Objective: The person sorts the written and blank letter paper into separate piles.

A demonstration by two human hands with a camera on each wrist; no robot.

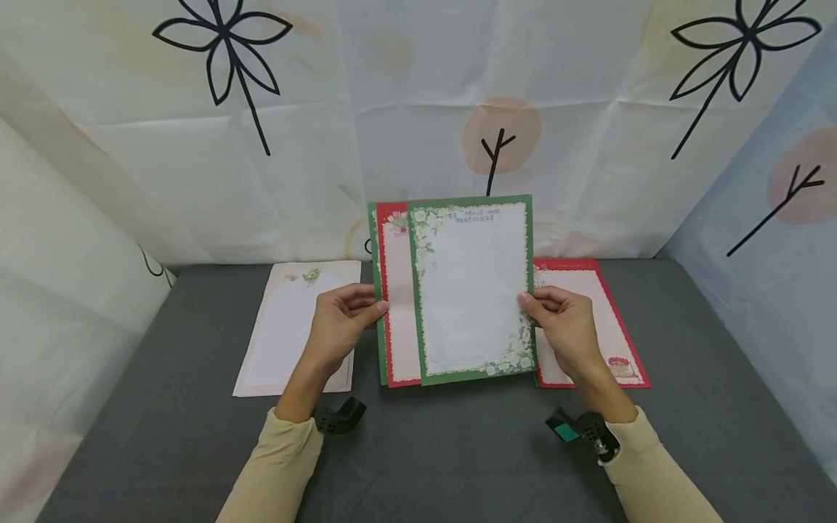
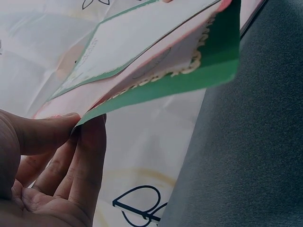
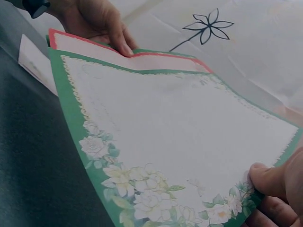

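Observation:
Upright above the table, several decorated paper sheets are held fanned out between both hands. In front is a green-bordered sheet (image 1: 474,290) with white flowers and small writing along its top. Behind it a red-bordered sheet (image 1: 402,312) sticks out to the left, with another green-bordered sheet (image 2: 215,78) at the back. My left hand (image 1: 340,319) pinches the left edge of the rear sheets between thumb and fingers. On the other side, my right hand (image 1: 567,323) grips the front sheet's right edge, thumb on its face. The lower fingers are partly hidden behind the paper.
Pale sheets (image 1: 281,334) with a small green motif lie on the dark grey table (image 1: 451,465) at left. A red-bordered sheet (image 1: 578,312) lies at right, partly behind the right hand. White patterned cloth (image 1: 405,131) hangs behind the table.

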